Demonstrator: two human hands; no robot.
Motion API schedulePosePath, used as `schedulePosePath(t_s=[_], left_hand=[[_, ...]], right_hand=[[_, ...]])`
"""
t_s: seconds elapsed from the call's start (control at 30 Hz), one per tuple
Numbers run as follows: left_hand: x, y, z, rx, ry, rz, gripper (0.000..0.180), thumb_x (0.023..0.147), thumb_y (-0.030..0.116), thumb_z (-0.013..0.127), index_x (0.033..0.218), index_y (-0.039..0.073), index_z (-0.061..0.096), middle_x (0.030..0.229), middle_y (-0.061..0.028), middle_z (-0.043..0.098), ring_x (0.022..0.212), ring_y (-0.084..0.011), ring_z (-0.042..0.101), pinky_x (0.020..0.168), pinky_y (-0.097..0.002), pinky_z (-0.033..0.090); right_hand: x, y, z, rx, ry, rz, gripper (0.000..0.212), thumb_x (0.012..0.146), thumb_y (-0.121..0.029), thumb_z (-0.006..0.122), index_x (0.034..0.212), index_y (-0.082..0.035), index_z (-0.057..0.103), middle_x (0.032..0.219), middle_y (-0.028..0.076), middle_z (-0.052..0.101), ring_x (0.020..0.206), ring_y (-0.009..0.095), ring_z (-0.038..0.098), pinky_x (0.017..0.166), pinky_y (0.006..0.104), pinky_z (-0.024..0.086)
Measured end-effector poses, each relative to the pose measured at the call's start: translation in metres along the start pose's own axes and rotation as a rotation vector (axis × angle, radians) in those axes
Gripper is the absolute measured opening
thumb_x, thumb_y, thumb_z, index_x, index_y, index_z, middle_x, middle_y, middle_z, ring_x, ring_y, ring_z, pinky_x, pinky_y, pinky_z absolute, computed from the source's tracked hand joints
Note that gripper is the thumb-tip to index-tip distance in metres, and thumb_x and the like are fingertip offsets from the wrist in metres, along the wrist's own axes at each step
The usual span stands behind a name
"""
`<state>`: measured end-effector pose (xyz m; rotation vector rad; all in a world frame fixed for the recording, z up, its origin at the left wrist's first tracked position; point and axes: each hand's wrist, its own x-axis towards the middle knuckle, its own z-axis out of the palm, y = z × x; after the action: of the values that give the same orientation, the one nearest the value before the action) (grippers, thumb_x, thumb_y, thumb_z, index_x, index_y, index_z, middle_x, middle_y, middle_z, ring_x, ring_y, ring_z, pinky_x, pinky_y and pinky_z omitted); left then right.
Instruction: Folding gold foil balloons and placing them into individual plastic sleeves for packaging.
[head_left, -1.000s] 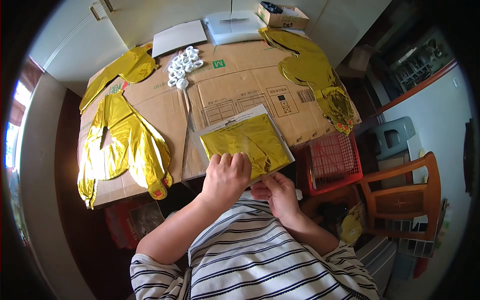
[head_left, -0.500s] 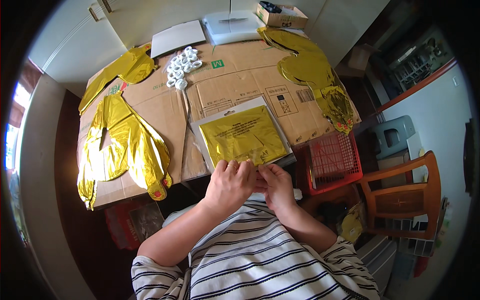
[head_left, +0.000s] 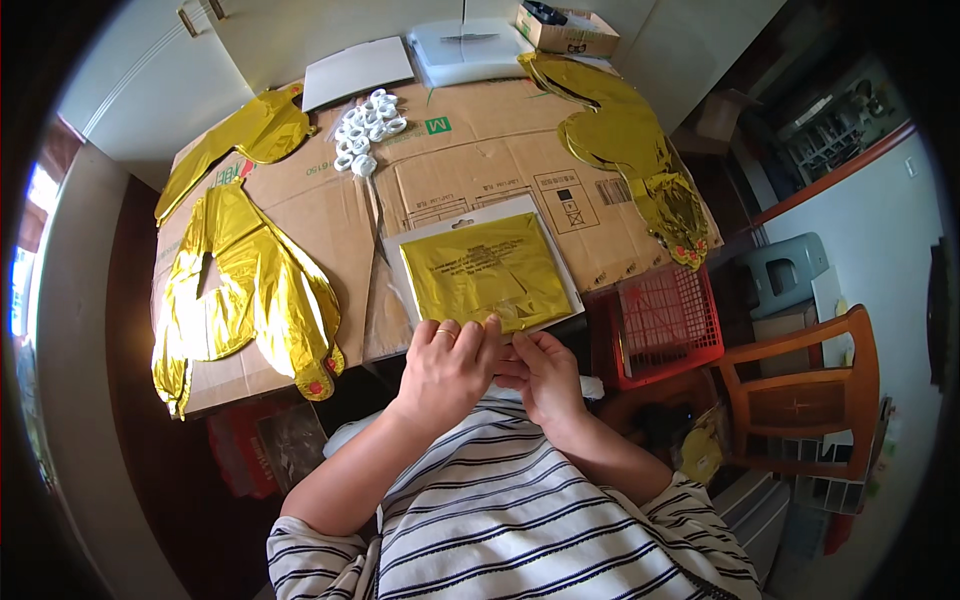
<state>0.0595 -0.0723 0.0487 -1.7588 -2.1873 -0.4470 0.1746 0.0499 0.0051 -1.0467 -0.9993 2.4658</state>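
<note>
A flat clear packet point(head_left: 482, 270) lies at the table's near edge, with folded gold foil and a white backing card in it. My left hand point(head_left: 445, 370) is closed at the packet's near edge, its fingers curled and its thumb on the plastic. Close beside it, my right hand point(head_left: 545, 378) is pinched, thumb against fingers, just below the packet's near right part. Whatever lies between the right fingertips is too small to make out. Flat gold foil balloons lie around: one shiny balloon point(head_left: 235, 290) at left, another point(head_left: 262, 130) behind it, and more foil point(head_left: 615, 130) at right.
Cardboard point(head_left: 300, 190) covers the table. White ribbon rolls point(head_left: 368, 130) sit near a white flat box point(head_left: 357, 72), a clear plastic case point(head_left: 465, 55) and a small open box point(head_left: 568, 32). A red basket point(head_left: 665, 325) and wooden chair point(head_left: 800, 390) stand at right.
Both hands have drawn slightly left and apart from each other. My right fingertips have come a little lower, toward me. The packet has hardly moved.
</note>
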Motion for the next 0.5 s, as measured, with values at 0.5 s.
schedulePosePath(t_s=[0.5], left_hand=[[-0.050,0.039,0.041,-1.640,0.409,-1.406,0.044,0.086,0.012,0.080,0.105,0.005,0.042,0.081,0.0001,0.056,0.071,-0.0070,0.053,0.062,-0.0219,0.047]], right_hand=[[-0.004,0.003,0.003,-0.086,0.026,0.015,0.027,0.098,-0.029,0.065,0.104,-0.003,0.061,0.093,0.014,0.073,0.066,0.020,0.072,0.054,0.0264,0.057]])
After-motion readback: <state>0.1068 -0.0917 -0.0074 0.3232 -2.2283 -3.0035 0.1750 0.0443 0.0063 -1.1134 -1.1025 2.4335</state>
